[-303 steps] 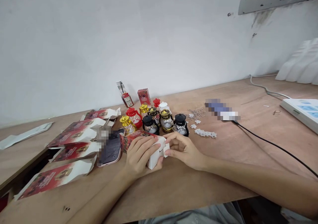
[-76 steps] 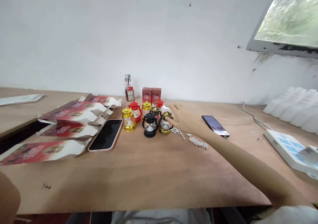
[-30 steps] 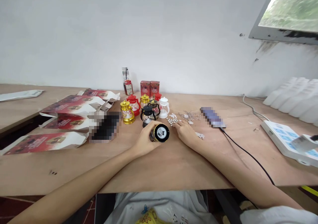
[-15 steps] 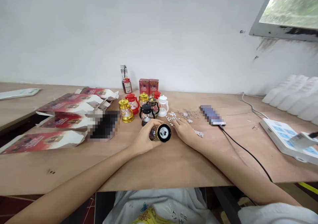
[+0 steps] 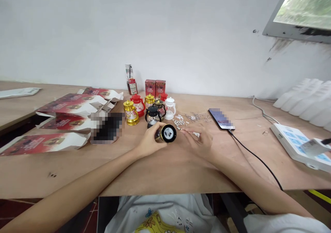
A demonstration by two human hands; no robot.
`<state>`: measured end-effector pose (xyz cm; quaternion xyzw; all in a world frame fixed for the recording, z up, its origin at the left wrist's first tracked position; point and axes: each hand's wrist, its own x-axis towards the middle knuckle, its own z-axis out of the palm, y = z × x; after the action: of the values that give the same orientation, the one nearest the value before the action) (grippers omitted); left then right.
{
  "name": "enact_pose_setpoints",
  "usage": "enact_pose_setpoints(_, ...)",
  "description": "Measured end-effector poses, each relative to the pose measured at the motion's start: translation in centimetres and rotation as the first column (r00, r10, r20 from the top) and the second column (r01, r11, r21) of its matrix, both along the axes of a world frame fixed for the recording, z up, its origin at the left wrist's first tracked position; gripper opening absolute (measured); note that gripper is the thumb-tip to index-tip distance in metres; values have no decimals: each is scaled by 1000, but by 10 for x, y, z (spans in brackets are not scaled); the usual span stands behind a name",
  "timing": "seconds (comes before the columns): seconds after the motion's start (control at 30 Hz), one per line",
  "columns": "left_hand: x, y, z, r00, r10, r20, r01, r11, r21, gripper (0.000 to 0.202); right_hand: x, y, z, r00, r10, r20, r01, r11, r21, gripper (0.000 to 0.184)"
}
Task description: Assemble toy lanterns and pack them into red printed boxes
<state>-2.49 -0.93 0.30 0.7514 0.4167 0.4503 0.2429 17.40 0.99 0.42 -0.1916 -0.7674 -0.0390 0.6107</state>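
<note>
My left hand is wrapped round a small black-and-gold lantern, laid over so its round base with an open recess faces me. To its right, my right hand has thumb and forefinger pinched together; what sits between the tips is too small to make out. Just beyond those fingertips lie several small round silvery discs. Behind the held lantern stand upright lanterns: a black one, a white one, a gold one and a red one, among others.
Thin metal wire pieces lie beside the discs. A phone on a black cable and a white power strip are at right. Flattened red cartons spread at left, near a blurred dark object. Two red boxes and a bottle stand behind.
My right hand has lifted off the discs and drawn back to the right, its fingers now pinched. The lantern in my left hand has shifted slightly left and upward in view.
</note>
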Motion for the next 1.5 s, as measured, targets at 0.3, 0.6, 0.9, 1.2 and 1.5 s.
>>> enact_pose_setpoints(0.3, 3, -3, 1, 990, -83, -115, 94, 991, 94, 39, -8, -7, 2, 964, 68, 256, -88, 994, 71, 12)
enact_pose_setpoints(0.6, 3, -4, 2, 988, -85, -128, 98, 991, 96, 38, -8, -7, 4, 963, 75, 258, -99, 992, 80, 10)
enact_pose_setpoints(0.9, 1, -2, 0, 986, -67, -156, 84, 991, 102, 37, -6, -5, 4, 957, 18, 288, -25, 999, 22, 12)
enact_pose_setpoints(1.2, 1, -1, 3, 995, -55, -77, 58, 998, 39, 38, -1, -2, 5, 974, 51, 219, -43, 998, -43, 11)
enact_pose_setpoints(1.5, 1, -3, 5, 998, -67, 23, 67, 998, 0, 39, 19, 45, -7, 689, -244, 683, 544, 797, -264, 22)
